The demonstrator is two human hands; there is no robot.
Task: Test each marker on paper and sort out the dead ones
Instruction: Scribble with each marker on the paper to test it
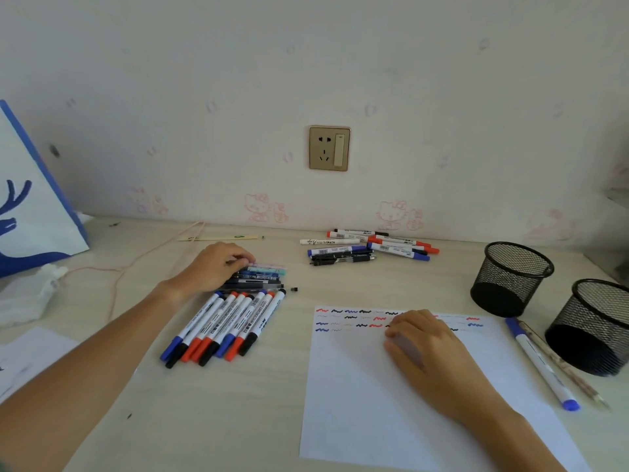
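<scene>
A white paper sheet [374,403] lies in front of me, with rows of red, blue and black test squiggles along its top. My right hand [422,345] rests on it with loosely curled fingers and holds nothing. My left hand [214,267] reaches over a stack of thin pens [262,279], and its fingertips curl round the end of the topmost pastel pen [269,266]. Just below lies a row of several whiteboard markers [224,325] with blue, red and black caps. Another pile of markers [367,247] sits by the wall.
Two black mesh pen cups [510,277] [592,332] stand at the right. A blue-capped marker [541,362] and a thin pen lie between them and the sheet. A tiny black cap [294,289] lies near the stack. A blue-and-white bag [34,212], plastic wrap and a pink cable occupy the left.
</scene>
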